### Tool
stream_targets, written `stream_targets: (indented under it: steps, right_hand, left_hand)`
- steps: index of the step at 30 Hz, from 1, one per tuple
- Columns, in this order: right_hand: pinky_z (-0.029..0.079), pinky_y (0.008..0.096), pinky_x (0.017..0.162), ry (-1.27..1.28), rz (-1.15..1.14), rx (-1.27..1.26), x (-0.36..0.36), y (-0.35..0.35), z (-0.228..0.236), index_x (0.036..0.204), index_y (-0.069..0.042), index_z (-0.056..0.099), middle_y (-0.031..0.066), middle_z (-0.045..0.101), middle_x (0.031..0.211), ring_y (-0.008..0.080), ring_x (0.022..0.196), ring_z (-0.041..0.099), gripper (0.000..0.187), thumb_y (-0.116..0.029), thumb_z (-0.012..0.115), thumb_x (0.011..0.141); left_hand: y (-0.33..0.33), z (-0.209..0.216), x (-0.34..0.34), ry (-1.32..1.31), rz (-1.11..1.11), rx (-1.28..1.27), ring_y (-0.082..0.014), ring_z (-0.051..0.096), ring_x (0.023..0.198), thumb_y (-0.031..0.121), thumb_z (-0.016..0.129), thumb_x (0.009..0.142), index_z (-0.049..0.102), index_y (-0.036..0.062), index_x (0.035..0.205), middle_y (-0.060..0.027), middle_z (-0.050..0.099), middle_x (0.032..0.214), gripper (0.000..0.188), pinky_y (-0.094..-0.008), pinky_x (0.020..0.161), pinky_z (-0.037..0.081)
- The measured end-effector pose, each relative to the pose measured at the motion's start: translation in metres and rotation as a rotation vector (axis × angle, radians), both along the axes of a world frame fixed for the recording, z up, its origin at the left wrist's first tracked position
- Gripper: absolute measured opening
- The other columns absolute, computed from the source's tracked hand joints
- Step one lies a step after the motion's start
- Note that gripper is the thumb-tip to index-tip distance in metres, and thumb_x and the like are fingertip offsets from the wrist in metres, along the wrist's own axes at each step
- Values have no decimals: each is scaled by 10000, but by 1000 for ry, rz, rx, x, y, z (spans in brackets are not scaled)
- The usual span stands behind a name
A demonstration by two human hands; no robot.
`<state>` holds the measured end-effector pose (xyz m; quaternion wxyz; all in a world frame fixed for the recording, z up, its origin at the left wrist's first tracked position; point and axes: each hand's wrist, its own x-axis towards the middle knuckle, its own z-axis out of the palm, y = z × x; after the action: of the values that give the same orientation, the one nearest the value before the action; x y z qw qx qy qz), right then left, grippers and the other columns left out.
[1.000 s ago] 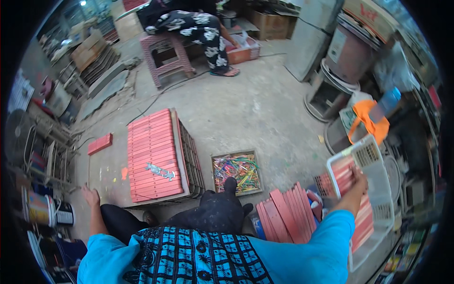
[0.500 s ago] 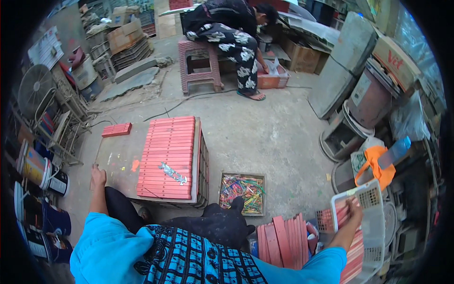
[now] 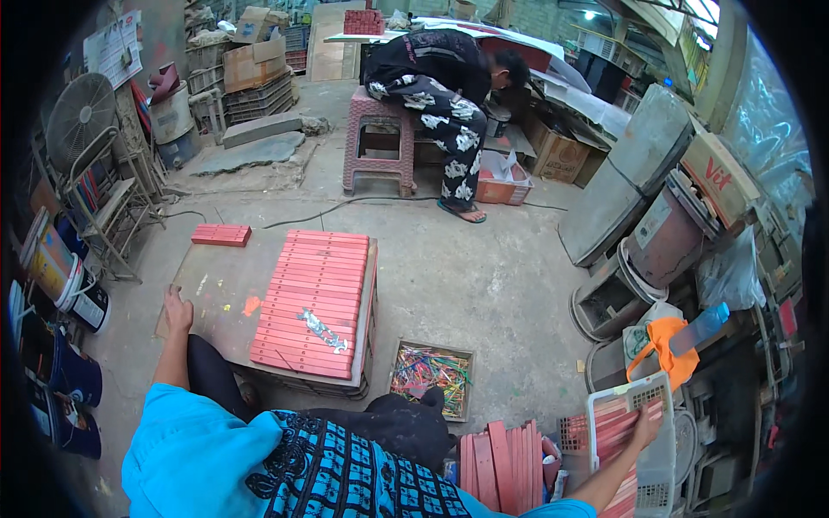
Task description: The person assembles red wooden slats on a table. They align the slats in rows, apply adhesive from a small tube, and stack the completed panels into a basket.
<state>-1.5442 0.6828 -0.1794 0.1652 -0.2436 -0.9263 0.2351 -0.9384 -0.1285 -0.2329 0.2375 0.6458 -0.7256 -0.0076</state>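
Observation:
My left hand (image 3: 178, 309) rests at the left edge of a low board-topped table (image 3: 207, 285), its fingers apart and holding nothing. On that table lies a row of red wooden strips (image 3: 311, 293) set side by side, with small dark dots near their ends. A silvery, irregular flat piece (image 3: 322, 331) lies across several of them. At the lower right my right hand (image 3: 646, 428) is closed around red strips (image 3: 611, 425) in a white plastic basket (image 3: 661, 466); its fingertips are partly hidden. More red strips (image 3: 505, 462) stand bundled beside the basket.
A small red stack (image 3: 221, 235) sits at the table's far edge. A shallow tray (image 3: 471, 380) of colourful thin sticks stands on the floor. Ahead, another person (image 3: 432, 78) bends forward on a pink stool (image 3: 380, 142). Buckets (image 3: 73, 371) line the left; an orange bag (image 3: 665, 350) hangs right.
The view has tilted up and shifted slightly. My right hand stays at the basket, with red strips now showing more clearly beside its fingers. My left hand remains at the table edge.

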Motion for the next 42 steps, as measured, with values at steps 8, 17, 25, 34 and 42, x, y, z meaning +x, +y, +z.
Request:
stream_targets:
  steps: [8, 17, 25, 34, 42]
  right_hand:
    - [310, 358, 976, 838, 204, 19, 31, 2, 112, 1235, 13, 401, 187, 444, 1238, 294, 1148, 424, 734, -343, 712, 673]
    - [426, 350, 844, 891, 1296, -1090, 144, -227, 238, 1231, -30, 327, 120, 459, 1077, 241, 977, 498, 660, -247, 618, 680]
    - [369, 448, 936, 476, 1650, -1434, 278, -444, 180, 1321, -30, 230, 186, 405, 1228, 333, 1098, 450, 850, -385, 637, 664]
    - [324, 374, 976, -77, 1868, -1704, 393, -600, 152, 1351, -56, 162, 119, 384, 1236, 261, 1135, 417, 979, -229, 717, 563]
    - [326, 354, 969, -297, 1744, -1506, 435, -654, 82, 1365, -26, 140, 153, 323, 1313, 239, 1195, 358, 772, -53, 603, 748]
  left_hand:
    - [3, 1, -29, 231, -341, -280, -334, 351, 1207, -12, 442, 655, 416, -6, 1224, -207, 388, 1285, 569, -371, 1005, 270]
    - [166, 121, -193, 826, -1182, 452, -266, 374, 1200, 219, 498, 726, 378, 37, 1285, -119, 404, 1296, 601, -390, 963, 321]
    - [240, 199, -195, 645, -1853, 419, -322, 176, 1302, 432, 634, 652, 67, 52, 1387, -216, 145, 1401, 1003, -400, 1046, 175]
    - [130, 154, -63, 744, -1342, 334, -337, 281, 1252, 432, 680, 495, 157, -2, 1357, -234, 272, 1340, 1098, -378, 1032, 216]
    - [23, 90, 34, 259, -943, 106, -364, 338, 1186, 304, 674, 441, 229, 3, 1327, -243, 335, 1276, 1035, -427, 996, 263]
